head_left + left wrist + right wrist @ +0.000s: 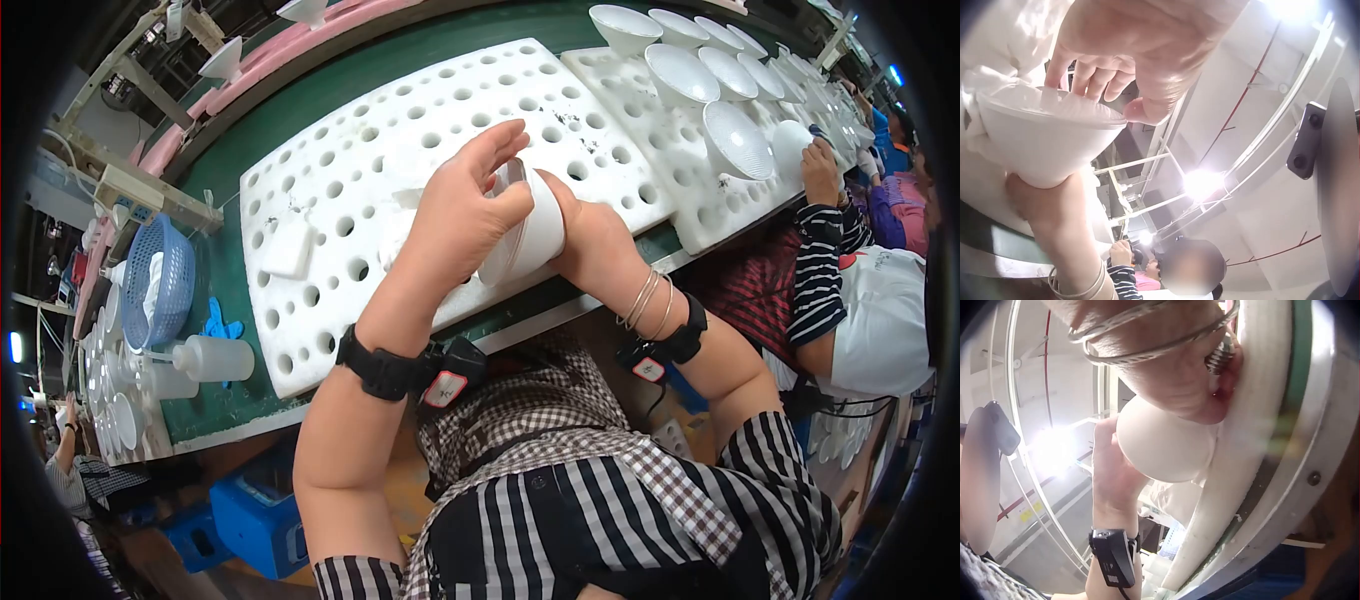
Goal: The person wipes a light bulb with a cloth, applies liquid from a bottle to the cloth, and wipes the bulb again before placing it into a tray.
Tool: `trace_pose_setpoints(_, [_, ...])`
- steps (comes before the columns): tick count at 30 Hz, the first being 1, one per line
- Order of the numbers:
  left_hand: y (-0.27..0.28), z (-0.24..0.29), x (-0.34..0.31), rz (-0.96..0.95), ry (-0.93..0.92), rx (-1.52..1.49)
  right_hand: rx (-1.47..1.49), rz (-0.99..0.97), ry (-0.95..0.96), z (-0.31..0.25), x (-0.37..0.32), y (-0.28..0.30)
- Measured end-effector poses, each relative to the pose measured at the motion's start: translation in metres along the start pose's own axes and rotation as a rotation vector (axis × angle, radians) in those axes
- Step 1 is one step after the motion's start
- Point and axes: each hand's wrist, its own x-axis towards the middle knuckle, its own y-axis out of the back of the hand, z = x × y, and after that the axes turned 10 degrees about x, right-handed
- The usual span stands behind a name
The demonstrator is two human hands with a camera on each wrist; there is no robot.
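Note:
A white cone-shaped lamp is held tilted over the foam board, its wide end towards my left hand. In the left wrist view, fairly straight fingers of my left hand touch the wide face of the lamp, with the thumb at its rim. My right hand grips the narrow end from the other side. The right wrist view shows a metal screw base within the curled fingers of my right hand, beside the rounded white body.
Foam boards with holes cover much of the green table; white lamps stand at the right. A blue basket, a bottle and a blue glove are at the left. Another person works at the right.

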Motion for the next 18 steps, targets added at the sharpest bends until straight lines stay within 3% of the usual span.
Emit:
trace_pose_setpoints(5, [0.006,-0.007,-0.015,-0.073,-0.040,0.065,-0.017,-0.016,-0.039,0.000,0.001,0.002])
trace_pose_setpoints(7, [0.005,-0.010,-0.031,-0.072,-0.037,0.073,0.002,0.001,0.036,0.003,-0.001,0.001])
trace_pose_setpoints(12, [0.000,-0.010,-0.024,0.047,-0.056,0.076,-0.032,0.005,0.023,-0.004,-0.004,0.001])
trace_pose_setpoints(18, [0.000,0.002,-0.005,-0.016,0.115,-0.097,-0.018,0.043,0.091,0.003,-0.008,-0.001])
